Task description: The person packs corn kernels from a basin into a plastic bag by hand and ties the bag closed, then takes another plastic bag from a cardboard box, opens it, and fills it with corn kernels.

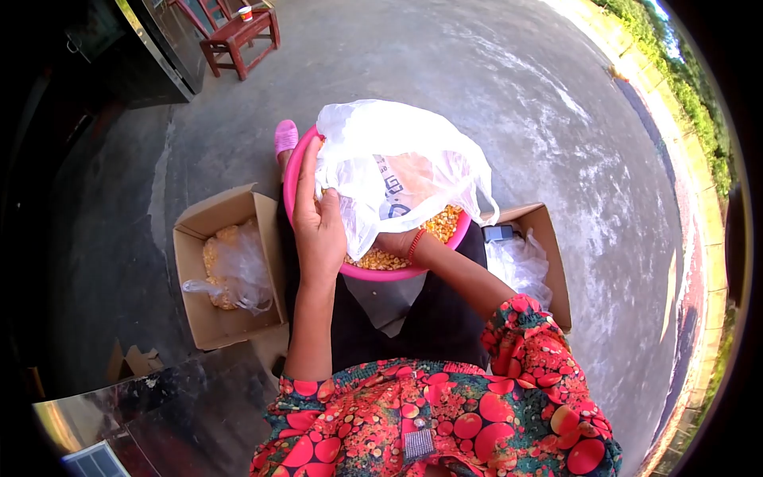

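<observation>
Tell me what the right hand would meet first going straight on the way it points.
Probably the white plastic bag, which hides the fingertips of the right hand; depth there is unclear.

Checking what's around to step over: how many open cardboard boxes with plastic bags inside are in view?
2. The left box stands left of the pink basin; the right box stands right of it, partly hidden. Others may be hidden.

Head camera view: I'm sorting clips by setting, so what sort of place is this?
Probably an outdoor paved yard, perhaps beside a home: sunlit grey ground, greenery along the right edge, and a red chair at the upper left.
</observation>
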### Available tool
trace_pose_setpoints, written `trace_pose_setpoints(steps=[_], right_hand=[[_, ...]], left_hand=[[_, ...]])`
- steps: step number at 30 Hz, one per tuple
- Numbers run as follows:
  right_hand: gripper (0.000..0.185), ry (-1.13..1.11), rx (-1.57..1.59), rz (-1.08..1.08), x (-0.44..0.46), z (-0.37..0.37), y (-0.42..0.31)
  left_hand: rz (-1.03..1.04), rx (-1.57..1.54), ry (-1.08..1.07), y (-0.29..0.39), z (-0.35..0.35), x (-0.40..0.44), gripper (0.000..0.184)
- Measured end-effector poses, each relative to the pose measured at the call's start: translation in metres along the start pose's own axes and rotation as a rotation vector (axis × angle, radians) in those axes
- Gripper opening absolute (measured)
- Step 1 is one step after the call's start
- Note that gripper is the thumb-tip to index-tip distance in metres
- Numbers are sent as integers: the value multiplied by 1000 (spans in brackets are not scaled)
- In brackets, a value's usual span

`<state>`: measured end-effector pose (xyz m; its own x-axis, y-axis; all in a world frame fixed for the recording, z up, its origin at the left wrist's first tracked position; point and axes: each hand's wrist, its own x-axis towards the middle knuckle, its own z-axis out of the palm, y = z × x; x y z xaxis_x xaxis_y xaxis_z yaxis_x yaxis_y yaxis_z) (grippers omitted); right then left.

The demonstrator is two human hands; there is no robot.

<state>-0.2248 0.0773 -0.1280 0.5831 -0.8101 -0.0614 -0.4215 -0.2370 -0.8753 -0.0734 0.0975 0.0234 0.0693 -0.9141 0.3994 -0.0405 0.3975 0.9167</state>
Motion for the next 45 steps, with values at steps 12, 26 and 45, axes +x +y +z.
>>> trace_pose_setpoints(steps=[12, 26, 45], right_hand=[[25, -59, -19, 167, -12, -38, -43], [24, 46, 732, 249, -18, -125, -110], [54, -256, -647, 43, 29, -63, -98]], left_hand=[[27, 497, -42, -20, 5, 30, 65], [-348, -352, -47, -24, 3, 2, 64], [70, 359, -3, 9, -37, -15, 55]])
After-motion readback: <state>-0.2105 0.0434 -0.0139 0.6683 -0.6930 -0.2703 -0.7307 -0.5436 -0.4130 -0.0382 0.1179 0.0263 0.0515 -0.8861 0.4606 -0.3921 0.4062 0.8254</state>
